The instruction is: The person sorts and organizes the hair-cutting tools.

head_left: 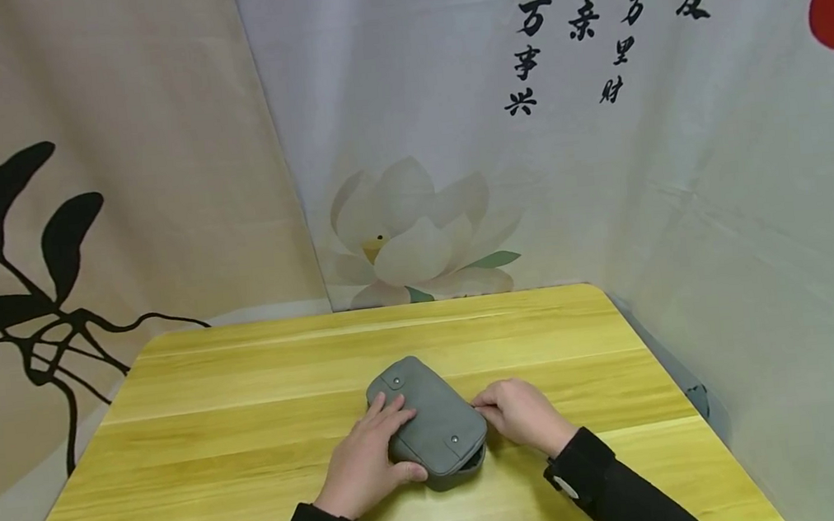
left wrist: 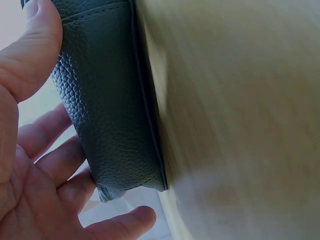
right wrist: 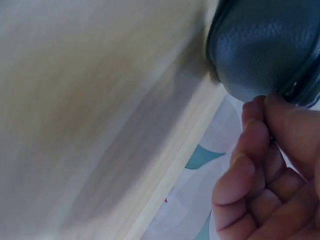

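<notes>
A grey leather-look zip pouch [head_left: 431, 416] with two metal snaps lies at a slant on the table. Its lid gapes slightly at the near right corner, showing a dark gap; the inside is hidden. My left hand [head_left: 370, 455] rests on the pouch, fingers spread over the top and thumb by the near edge. In the left wrist view, that thumb [left wrist: 35, 45] lies against the grained pouch [left wrist: 107, 100]. At the pouch's right side, my right hand [head_left: 523, 412] pinches the zipper pull, mostly covered by the fingertips. Part of the zipper [right wrist: 295, 89] shows beside the right hand [right wrist: 270, 170].
The yellow wooden table [head_left: 250, 391] has rounded far corners. Behind it hangs a pale cloth backdrop [head_left: 402, 88] with a printed lotus, black leaves and written characters. Black sleeves [head_left: 592, 477] cover both forearms.
</notes>
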Available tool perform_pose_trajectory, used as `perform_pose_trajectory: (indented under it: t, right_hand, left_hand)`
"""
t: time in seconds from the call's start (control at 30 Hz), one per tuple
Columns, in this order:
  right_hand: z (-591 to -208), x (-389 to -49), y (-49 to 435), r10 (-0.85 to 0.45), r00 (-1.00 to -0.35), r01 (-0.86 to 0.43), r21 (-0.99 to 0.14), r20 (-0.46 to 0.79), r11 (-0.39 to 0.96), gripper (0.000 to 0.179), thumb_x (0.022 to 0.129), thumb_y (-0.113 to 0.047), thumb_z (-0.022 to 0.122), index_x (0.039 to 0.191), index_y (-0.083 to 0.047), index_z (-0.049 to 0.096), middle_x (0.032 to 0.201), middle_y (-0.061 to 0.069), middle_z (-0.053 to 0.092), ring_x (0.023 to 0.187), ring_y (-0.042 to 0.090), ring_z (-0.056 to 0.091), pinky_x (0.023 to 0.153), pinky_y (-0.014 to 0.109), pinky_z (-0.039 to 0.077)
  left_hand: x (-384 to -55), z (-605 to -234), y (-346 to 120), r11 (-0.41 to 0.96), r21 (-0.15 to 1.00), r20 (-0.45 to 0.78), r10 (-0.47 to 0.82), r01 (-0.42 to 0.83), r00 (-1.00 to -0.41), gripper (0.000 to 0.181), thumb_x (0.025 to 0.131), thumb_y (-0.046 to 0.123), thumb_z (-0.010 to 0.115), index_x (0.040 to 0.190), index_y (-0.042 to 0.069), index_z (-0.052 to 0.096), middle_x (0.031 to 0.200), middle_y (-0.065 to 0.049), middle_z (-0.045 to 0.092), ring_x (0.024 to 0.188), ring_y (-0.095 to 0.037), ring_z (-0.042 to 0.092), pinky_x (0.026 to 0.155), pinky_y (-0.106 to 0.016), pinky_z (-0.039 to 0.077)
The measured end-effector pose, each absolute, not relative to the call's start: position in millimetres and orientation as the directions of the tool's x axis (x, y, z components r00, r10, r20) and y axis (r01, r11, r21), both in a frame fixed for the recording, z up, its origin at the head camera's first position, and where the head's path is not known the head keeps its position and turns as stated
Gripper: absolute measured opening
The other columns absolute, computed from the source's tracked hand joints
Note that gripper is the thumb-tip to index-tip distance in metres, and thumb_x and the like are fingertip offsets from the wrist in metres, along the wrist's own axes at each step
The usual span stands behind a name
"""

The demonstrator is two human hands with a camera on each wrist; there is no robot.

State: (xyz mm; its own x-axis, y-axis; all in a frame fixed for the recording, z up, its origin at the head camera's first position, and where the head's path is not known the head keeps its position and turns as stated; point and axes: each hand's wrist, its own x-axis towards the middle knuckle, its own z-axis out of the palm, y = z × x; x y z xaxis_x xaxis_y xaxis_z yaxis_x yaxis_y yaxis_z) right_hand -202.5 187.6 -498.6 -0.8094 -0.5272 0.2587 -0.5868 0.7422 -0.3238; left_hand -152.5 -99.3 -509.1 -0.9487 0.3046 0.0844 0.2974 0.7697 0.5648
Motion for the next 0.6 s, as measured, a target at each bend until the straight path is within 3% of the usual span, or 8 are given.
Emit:
perform_pose_trajectory:
  t: [0.2, 0.6]
  right_hand:
    - [-505.9, -197.5, 186.5, -0.460, -0.836, -0.546, -0.381, 0.298, 0.746, 0.009, 0.097, -0.010, 0.078, 0.101, -0.014, 0.086, 0.095, 0.001, 0.083, 0.087, 0.017, 0.078, 0.078, 0.032, 0.064]
    - [-517.0, -192.6, 188.8, -0.265, -0.938, -0.346, -0.651, 0.223, 0.676, 0.011, 0.099, -0.014, 0.076, 0.104, -0.019, 0.085, 0.100, -0.004, 0.082, 0.090, 0.010, 0.074, 0.078, 0.023, 0.060]
  left_hand:
    - [-152.6, -510.0, -100.7, 0.763, 0.578, 0.067, 0.308, 0.289, -0.949, 0.086, 0.074, 0.053, 0.094, 0.149, 0.023, 0.064, 0.167, -0.001, 0.049, 0.161, -0.036, 0.035, 0.102, -0.074, 0.052]
    - [-151.8, -510.0, -102.5, 0.748, 0.602, 0.054, 0.311, 0.279, -0.949, 0.086, 0.074, 0.055, 0.094, 0.149, 0.024, 0.064, 0.167, 0.000, 0.049, 0.162, -0.035, 0.034, 0.101, -0.072, 0.053]
